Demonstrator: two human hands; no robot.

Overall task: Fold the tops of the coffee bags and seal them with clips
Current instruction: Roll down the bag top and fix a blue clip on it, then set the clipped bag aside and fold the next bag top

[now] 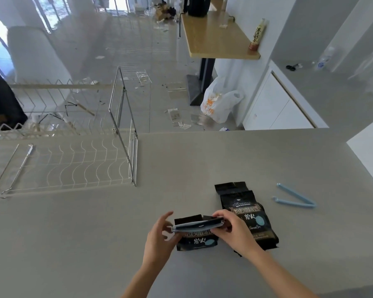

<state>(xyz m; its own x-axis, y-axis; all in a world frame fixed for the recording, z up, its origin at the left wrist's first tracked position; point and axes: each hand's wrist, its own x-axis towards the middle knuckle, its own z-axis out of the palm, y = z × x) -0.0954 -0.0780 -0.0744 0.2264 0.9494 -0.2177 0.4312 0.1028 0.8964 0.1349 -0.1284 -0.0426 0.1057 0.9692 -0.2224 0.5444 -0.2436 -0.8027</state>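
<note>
Down at the near side of the grey countertop [181,168], a bit right of the middle, sits a black coffee bag [197,241] with its top folded over and a light blue clip [196,225] lying straight across the fold. Right hand [230,231] has its fingers curled over the clip's right end, gripping it. Left hand [158,237] is at the clip's left end with the thumb lifted off and the fingers curled in. Honestly can't tell if it's actually holding anything. A second coffee bag [246,211] lies flat just to the right, partly under the right hand, top unfolded. A second blue clip [295,197] lies open in a V toward the countertop's right edge. Wire dish rack [73,164] takes up the left side.
</note>
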